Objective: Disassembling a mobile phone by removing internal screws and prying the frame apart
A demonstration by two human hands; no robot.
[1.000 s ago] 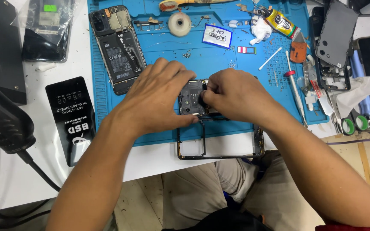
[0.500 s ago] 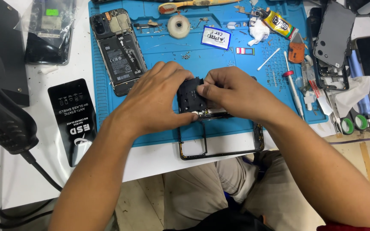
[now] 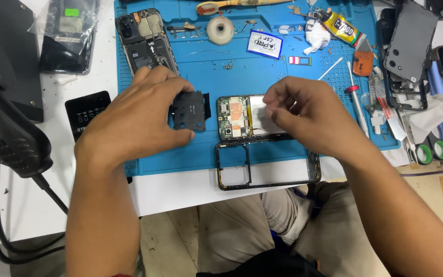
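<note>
Fingers of the left hand (image 3: 139, 120) are pinched on a small flat black plastic cover plate (image 3: 189, 110), lifted just left of the opened phone body with exposed green circuit board and battery (image 3: 247, 117), which lies at the centre of the blue silicone work mat (image 3: 242, 72) on the counter. Fingers of the right hand (image 3: 308, 113) are curled together over the phone's battery end; whether they grip anything I cannot tell. The plate looks light, thin and somewhat flexible, best held by its edges. The phone body seems stiff but fragile, safest gripped along its sides. A black empty phone frame (image 3: 267, 166) lies just below it, at the mat's lower edge.
</note>
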